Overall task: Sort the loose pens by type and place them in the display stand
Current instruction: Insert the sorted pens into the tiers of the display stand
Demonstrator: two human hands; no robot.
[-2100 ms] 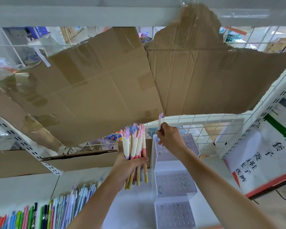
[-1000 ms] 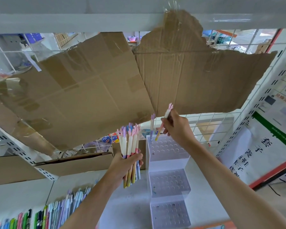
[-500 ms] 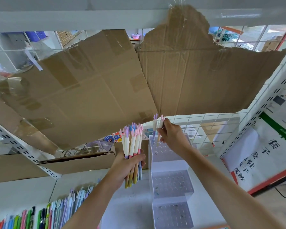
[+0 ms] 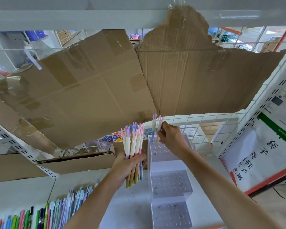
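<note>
A white three-tier display stand (image 4: pixel 169 166) with rows of round holes stands on the shelf. My left hand (image 4: pixel 129 164) grips a bundle of pastel pens (image 4: pixel 134 142) upright, just left of the stand. My right hand (image 4: pixel 171 138) pinches one pink-topped pen (image 4: pixel 160 125) over the top tier's back-left corner. Beside it a purple-topped pen (image 4: pixel 153 128) stands upright in a hole of the top tier. The two lower tiers hold no pens.
Taped cardboard sheets (image 4: pixel 106 83) hang behind the shelf, in front of a white wire grid. A cardboard box (image 4: pixel 76 161) sits to the left of my left hand. A row of coloured pens (image 4: pixel 45 214) lies at the lower left. A printed sign (image 4: pixel 261 156) hangs at the right.
My right hand set a purple-topped pen into the top tier, then brought a pink-topped pen down beside it. My left hand stayed put with the bundle.
</note>
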